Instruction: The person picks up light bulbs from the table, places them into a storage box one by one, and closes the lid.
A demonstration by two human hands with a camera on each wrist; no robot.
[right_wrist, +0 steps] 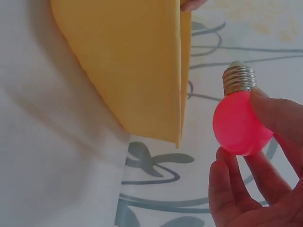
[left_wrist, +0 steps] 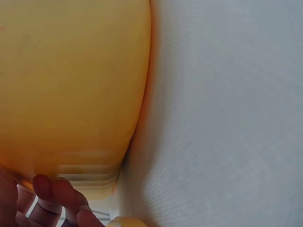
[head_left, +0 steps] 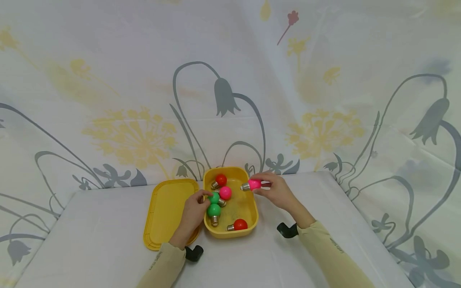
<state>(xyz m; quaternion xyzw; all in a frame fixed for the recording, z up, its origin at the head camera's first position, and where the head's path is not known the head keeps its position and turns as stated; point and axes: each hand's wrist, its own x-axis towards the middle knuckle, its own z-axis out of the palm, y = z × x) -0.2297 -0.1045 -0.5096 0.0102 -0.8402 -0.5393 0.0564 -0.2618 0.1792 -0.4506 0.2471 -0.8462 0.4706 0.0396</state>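
Observation:
Over the right rim of a yellow box (head_left: 255, 218), my right hand (head_left: 275, 191) pinches a pink light bulb (right_wrist: 241, 124) by its round globe. Its metal screw base points left, over the box, in the head view. My left hand (head_left: 195, 207) reaches over the left rim, thumb and index finger pinching a green light bulb (head_left: 214, 198) whose base points right. Just in front lies a second green bulb (head_left: 214, 210). Another pink bulb (head_left: 225, 193) and a red bulb (head_left: 221, 180) are behind, and a further red bulb (head_left: 240, 225) lies near the front wall.
A yellow lid (head_left: 167, 208) lies flat on the white table (head_left: 108, 240) to the left of the box, partly under my left forearm. Directly behind the table hangs a patterned cloth (head_left: 230, 132). Black wrist mounts (head_left: 287, 230) stick out from both wrists.

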